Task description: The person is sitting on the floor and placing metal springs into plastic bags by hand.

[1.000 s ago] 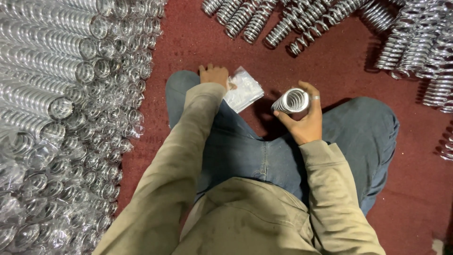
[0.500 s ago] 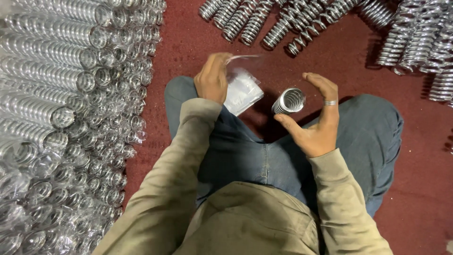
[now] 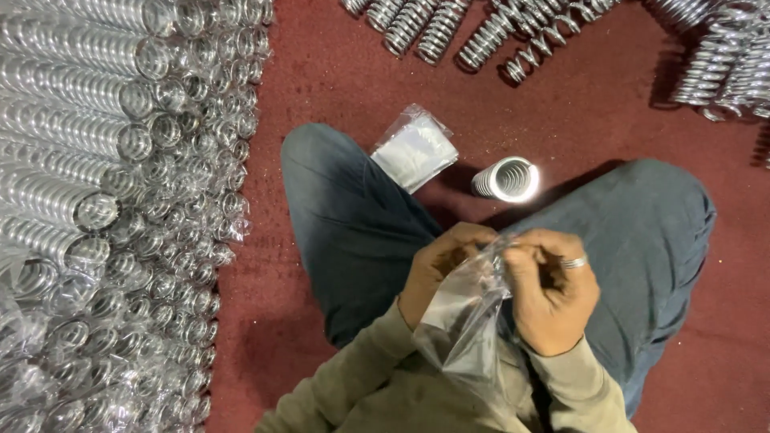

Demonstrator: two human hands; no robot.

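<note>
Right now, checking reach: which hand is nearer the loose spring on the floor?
Right. The right hand sits just below the spring; the left hand is farther, down-left; both pinch the clear bag.

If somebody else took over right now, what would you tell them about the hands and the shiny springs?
Left hand and right hand: both pinch the top of one clear plastic bag, which hangs over the lap, with no spring inside it.
One bare metal spring lies on the red floor between the knees, touched by neither hand.
A stack of flat bags rests by the left knee.
Done: many bagged springs piled at the left.
Left: loose unbagged springs lie ahead.
</note>
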